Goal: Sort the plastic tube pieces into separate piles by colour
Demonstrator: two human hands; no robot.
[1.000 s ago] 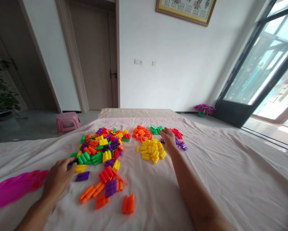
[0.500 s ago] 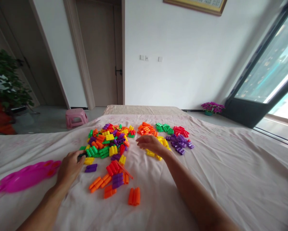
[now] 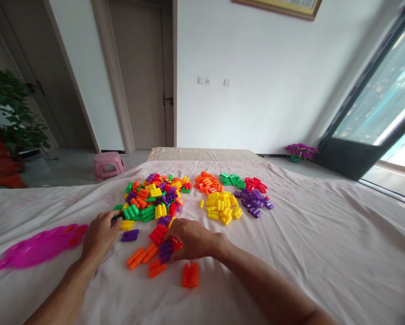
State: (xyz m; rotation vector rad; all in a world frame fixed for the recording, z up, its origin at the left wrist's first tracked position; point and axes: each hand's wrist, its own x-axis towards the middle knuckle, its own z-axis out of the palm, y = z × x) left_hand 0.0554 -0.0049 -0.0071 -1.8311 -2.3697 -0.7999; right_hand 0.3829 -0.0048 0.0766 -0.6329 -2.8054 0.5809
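Note:
My left hand (image 3: pixel 103 232) rests at the left edge of a mixed heap of plastic building blocks (image 3: pixel 151 198), its fingers curled in a pinch around something dark that I cannot make out. A yellow block (image 3: pixel 127 225) and a purple block (image 3: pixel 130 235) lie just right of its fingertips. My right hand (image 3: pixel 190 239) is low over the loose blocks in front of the heap. Its fingers, mostly hidden, are among a red block (image 3: pixel 158 233), a purple block (image 3: pixel 166 251) and a partly covered yellow one. Several orange blocks (image 3: pixel 142 255) lie nearer me.
Sorted piles stand beyond my right hand: yellow (image 3: pixel 223 206), orange (image 3: pixel 207 182), green (image 3: pixel 232 179), red (image 3: pixel 255 185) and purple (image 3: pixel 254 202). One small yellow piece (image 3: pixel 201 204) lies apart. A magenta tray (image 3: pixel 40 248) is at the left on the wrinkled cloth (image 3: pixel 307 253).
My right hand has moved from beside the yellow pile, down and left, to the loose blocks. The yellow pile and a small yellow piece are now uncovered. My left hand has stayed nearly still.

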